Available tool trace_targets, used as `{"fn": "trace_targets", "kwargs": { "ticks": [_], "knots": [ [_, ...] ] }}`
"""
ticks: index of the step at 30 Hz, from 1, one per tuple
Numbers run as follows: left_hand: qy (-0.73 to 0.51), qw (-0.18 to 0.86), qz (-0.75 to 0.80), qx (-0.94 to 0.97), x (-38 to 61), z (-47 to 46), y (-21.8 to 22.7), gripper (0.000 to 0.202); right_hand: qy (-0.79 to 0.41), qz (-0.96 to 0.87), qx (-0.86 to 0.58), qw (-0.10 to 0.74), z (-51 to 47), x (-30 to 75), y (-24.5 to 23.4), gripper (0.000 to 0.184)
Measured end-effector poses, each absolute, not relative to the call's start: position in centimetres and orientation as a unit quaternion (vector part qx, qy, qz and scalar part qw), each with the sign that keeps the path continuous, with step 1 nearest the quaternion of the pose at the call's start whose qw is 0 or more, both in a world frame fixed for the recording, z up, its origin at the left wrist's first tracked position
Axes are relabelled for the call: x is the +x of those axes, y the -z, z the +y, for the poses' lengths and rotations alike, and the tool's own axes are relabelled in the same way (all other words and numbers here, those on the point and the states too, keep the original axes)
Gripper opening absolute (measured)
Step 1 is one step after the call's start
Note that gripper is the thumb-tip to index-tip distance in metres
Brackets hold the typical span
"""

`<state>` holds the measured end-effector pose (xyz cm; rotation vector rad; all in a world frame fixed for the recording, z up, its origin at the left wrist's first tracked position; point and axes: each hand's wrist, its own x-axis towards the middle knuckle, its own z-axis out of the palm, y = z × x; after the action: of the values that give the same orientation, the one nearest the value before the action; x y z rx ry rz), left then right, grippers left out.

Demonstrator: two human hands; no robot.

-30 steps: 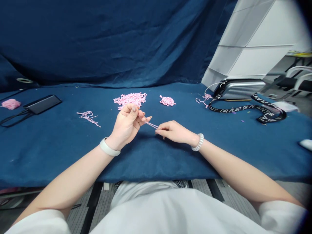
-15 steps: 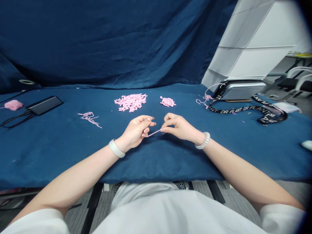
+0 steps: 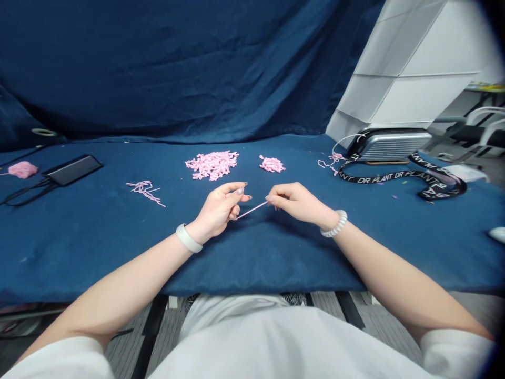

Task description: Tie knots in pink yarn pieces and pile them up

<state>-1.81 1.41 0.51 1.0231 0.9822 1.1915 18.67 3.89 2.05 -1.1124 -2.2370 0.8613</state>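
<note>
A short length of pink yarn point(image 3: 252, 209) is stretched taut between my two hands above the blue cloth. My left hand point(image 3: 221, 209) keeps one end under its curled lower fingers, while its thumb and index finger are held slightly apart. The other end is pinched between the thumb and index finger of my right hand point(image 3: 295, 202). Beyond my hands lie a large heap of small knotted pink yarn pieces point(image 3: 212, 165) and a smaller heap of the same pieces point(image 3: 272, 164). Loose pink yarn strands point(image 3: 145, 192) lie to the left of my left hand.
At the far left are a pink yarn ball point(image 3: 22, 169) and a black device with cables point(image 3: 73, 169). A silver case point(image 3: 396, 146), a black lettered lanyard point(image 3: 379, 179) and some tangled pink yarn point(image 3: 335, 159) are at the right. A blue curtain point(image 3: 197, 68) hangs behind.
My right hand has moved right and slightly away from me, so a longer stretch of yarn shows between the hands. My left hand has stayed nearly in place.
</note>
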Motion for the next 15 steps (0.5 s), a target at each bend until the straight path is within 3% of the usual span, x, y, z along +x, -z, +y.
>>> {"fn": "trace_targets", "kwargs": {
  "ticks": [15],
  "knots": [
    [-0.461,0.579,0.396,0.543,-1.5,0.4,-0.8,0.055,-0.266,-0.811,-0.336,0.399,1.5,16.9,-2.1,0.029]
  ]
}}
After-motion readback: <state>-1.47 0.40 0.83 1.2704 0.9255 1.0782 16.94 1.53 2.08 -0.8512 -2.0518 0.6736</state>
